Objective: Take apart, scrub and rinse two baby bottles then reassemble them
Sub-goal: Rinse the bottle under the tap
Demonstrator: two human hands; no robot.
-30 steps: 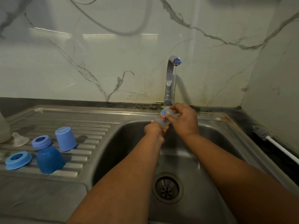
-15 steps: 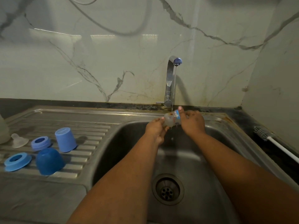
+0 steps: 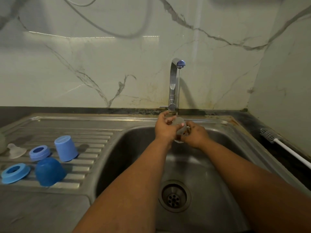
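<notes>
A small clear baby bottle (image 3: pixel 180 124) is held over the sink basin (image 3: pixel 134 148), under a thin stream of water from the tap (image 3: pixel 175 81). My left hand (image 3: pixel 164 127) grips its upper end and my right hand (image 3: pixel 195 135) grips its lower end, so most of the bottle is hidden. On the draining board (image 3: pixel 84 125) at the left lie a clear teat (image 3: pixel 16 150), two blue collar rings (image 3: pixel 39 152) (image 3: pixel 15 172), a light blue cap (image 3: pixel 65 147) and a dark blue cap (image 3: pixel 49 171), both upside down.
A bottle brush (image 3: pixel 269 134) with a white handle lies on the dark counter to the right of the sink. The drain (image 3: pixel 174 195) is in the basin floor below my arms. A pale object (image 3: pixel 2 142) shows at the left edge. A marble wall stands behind.
The bottle has been turned between my hands under the running water. My left hand rose to its upper end, and my right hand dropped to its lower end.
</notes>
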